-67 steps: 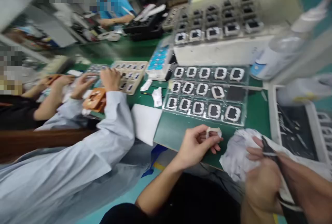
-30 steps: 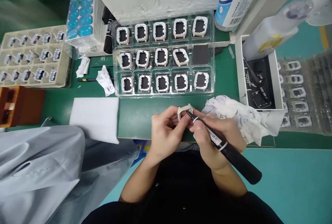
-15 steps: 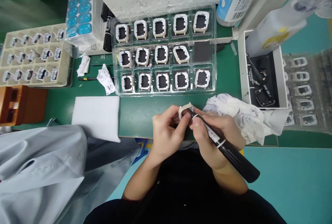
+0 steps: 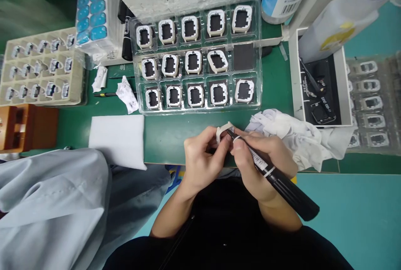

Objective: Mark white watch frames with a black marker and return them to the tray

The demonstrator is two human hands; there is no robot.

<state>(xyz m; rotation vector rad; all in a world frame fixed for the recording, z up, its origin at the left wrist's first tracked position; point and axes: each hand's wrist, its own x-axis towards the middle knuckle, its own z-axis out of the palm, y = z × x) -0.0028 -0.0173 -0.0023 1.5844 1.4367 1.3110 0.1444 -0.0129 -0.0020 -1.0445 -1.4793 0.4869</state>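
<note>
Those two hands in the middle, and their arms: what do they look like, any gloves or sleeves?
The left hand and right hand are ungloved, with no ring or watch showing. The forearms are bare, coming out of black sleeves.

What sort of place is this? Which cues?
Likely an electronics or watch assembly workshop: a clear compartmented tray of watch-case-like frames, a beige tray of small parts, and the right hand holding a black marker at a similar frame in the left hand.

left hand (image 4: 201,162) pinches a pale frame (image 4: 222,128); right hand (image 4: 259,185) grips a black marker (image 4: 276,177), tip at the frame.
</note>
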